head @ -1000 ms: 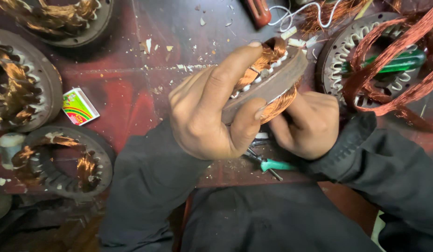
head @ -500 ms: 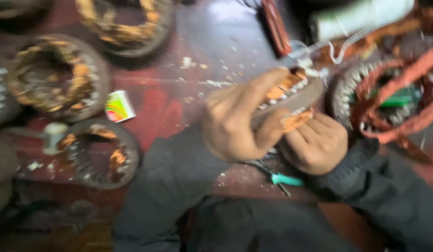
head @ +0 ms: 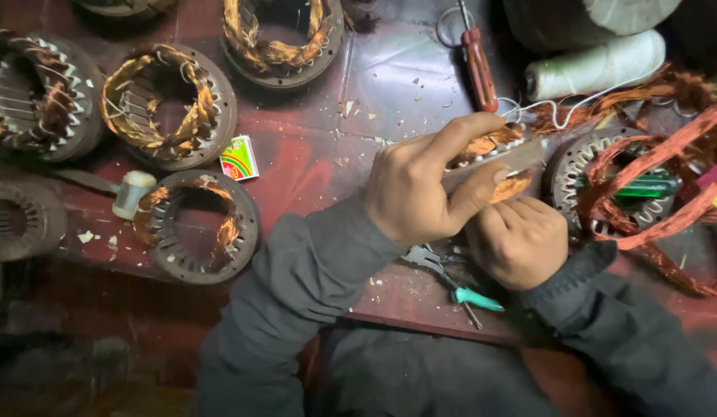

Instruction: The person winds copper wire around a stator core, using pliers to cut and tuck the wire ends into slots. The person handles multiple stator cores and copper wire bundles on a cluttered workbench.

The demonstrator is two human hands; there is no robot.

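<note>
dark sleeves fill the near edge of the view, and both hands meet just right of centre. left hand (head: 424,189) is wrapped over the top of a tilted motor stator (head: 494,158), fingers together, index finger stretched along its upper rim and thumb pressed on its metal side. right hand (head: 521,241) is curled shut beneath the same stator, knuckles toward the camera; what its fingertips pinch cannot be told. compared with a second ago, the grip is unchanged: the stator stays raised off the red table (head: 312,166) between the two hands, while the view has swung left, bringing more wound stators into sight. judged from this, the hand work on the copper winding continues without a shift of hold.

just near of the hands lie pliers with teal handles (head: 467,292). to the left, a stator with copper coils (head: 196,228) rests beside a small mallet (head: 130,193) and a small colourful box (head: 239,157). to the right, another stator (head: 606,185) sits under loose copper wire (head: 667,193). farther off lie a red-handled screwdriver (head: 478,66) and a spool of white thread (head: 594,66).
</note>
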